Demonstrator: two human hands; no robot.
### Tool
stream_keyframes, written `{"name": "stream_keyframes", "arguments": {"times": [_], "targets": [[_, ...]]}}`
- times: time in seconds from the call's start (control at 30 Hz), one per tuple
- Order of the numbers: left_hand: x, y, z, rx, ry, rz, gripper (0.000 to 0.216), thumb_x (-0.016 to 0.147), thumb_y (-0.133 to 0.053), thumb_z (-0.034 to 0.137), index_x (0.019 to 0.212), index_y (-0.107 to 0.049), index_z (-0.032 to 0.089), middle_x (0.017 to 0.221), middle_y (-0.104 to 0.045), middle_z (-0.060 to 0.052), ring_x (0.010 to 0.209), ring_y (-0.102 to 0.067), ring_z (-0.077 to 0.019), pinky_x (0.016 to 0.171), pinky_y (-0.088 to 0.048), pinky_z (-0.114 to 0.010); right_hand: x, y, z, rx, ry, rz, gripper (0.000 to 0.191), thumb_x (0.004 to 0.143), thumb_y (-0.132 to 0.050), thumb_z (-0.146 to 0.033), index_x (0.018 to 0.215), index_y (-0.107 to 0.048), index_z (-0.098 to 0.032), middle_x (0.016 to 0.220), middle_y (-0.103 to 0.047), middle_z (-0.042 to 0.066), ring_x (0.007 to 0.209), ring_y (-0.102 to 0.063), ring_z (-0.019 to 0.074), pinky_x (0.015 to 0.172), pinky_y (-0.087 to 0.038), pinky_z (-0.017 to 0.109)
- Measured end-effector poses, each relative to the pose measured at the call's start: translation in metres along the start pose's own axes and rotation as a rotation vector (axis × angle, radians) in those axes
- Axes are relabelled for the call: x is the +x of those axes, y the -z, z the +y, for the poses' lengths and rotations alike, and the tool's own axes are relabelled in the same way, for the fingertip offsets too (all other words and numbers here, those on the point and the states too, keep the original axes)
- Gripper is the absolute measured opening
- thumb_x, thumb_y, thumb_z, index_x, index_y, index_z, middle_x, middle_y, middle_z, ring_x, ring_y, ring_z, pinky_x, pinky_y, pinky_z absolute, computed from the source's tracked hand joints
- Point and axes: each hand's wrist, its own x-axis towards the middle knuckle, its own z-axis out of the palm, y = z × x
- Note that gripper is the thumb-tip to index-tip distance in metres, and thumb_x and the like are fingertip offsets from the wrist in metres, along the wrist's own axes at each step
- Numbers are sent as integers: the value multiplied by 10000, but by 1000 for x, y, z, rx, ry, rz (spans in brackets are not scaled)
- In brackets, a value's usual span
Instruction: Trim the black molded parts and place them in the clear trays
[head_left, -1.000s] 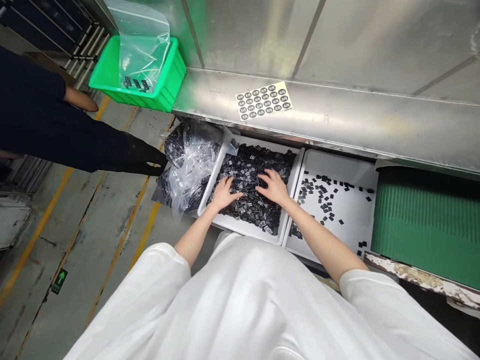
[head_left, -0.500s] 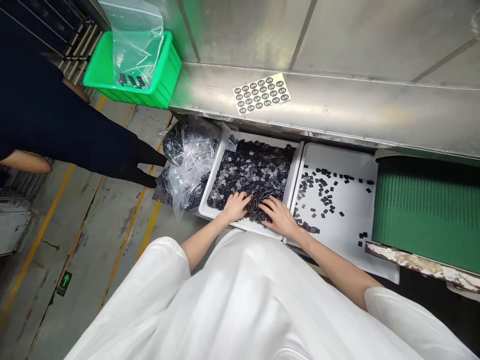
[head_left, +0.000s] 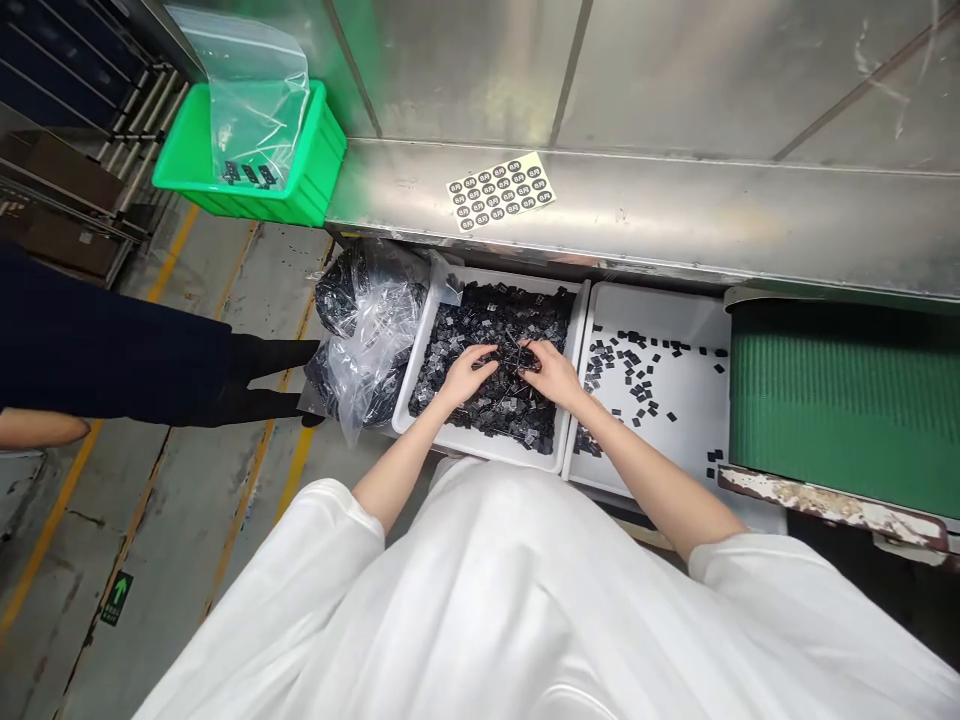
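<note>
Small black plastic pieces [head_left: 450,400] fill the left white tray [head_left: 420,345]. Among them, between my two hands, is a tangle of thin black sticks and pieces [head_left: 513,356]. My left hand [head_left: 466,374] curls against its left side, thumb and fingers bent inward. From the right, my right hand [head_left: 553,374] curls round the same clump, its fingertips partly hidden among the pieces. In the right white tray [head_left: 694,400], beside the first, flat black pieces [head_left: 637,370] lie scattered.
A clear bag of black parts [head_left: 375,320] adjoins the left tray. On the metal ledge [head_left: 622,200] lies a sticker sheet [head_left: 501,192]. A green bin [head_left: 319,150] holds a plastic bag [head_left: 259,100]. A green ribbed belt [head_left: 840,410] stands right; a person [head_left: 112,350] stands left.
Both hands have moved from the near edge of the left tray toward its middle, with the tangled pieces between them. The person at left has shifted, and the view has turned slightly.
</note>
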Motion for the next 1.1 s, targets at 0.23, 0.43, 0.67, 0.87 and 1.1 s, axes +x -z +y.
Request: {"name": "stream_keyframes", "arguments": {"times": [0.23, 0.43, 0.67, 0.87, 1.1], "targets": [[-74, 13, -21, 402, 110, -172, 668, 914, -751, 396, 1543, -557, 286, 1579, -522, -108, 1472, -485, -332, 1201, -445, -493, -94, -46, -9, -118, 236, -265, 745, 915, -740, -342, 1609, -472, -296, 1657, -389, 123, 1389, -514, 382, 1074, -518, 525], [-73, -22, -16, 645, -28, -316, 808, 869, -785, 350, 1578, -442, 167, 1536, -538, -192, 1412, -526, -374, 1191, -422, -517, -73, -67, -18, -257, 179, -186, 530, 933, -616, -151, 1456, -604, -231, 1441, -557, 159, 1193, -604, 327, 1004, -522, 469], [-19, -10, -1, 619, -23, -179, 767, 951, -567, 213, 1666, -289, 221, 1479, -524, -147, 1165, -676, -303, 991, -575, -428, -14, -15, 8, -218, 77, 11, 481, 1036, -469, -286, 1506, -551, -224, 1418, -541, 156, 1047, -640, 302, 788, -560, 406], [23, 19, -6, 477, 0, -60, 954, 849, -701, 137, 1689, -286, 314, 1690, -319, -121, 1436, -506, -338, 1129, -514, -470, 26, 13, 39, 68, -155, 227, 585, 921, -642, -448, 1467, -597, -243, 1455, -531, 132, 1258, -595, 343, 1040, -542, 504], [68, 15, -19, 45, 273, -192, 997, 514, -907, 36, 1454, -653, 250, 1468, -602, -138, 1360, -572, -418, 1204, -418, -567, 60, -19, 22, 331, -308, 46, 832, 653, -888, -480, 1414, -646, -250, 1524, -485, 153, 1357, -523, 426, 1194, -419, 593]]}}
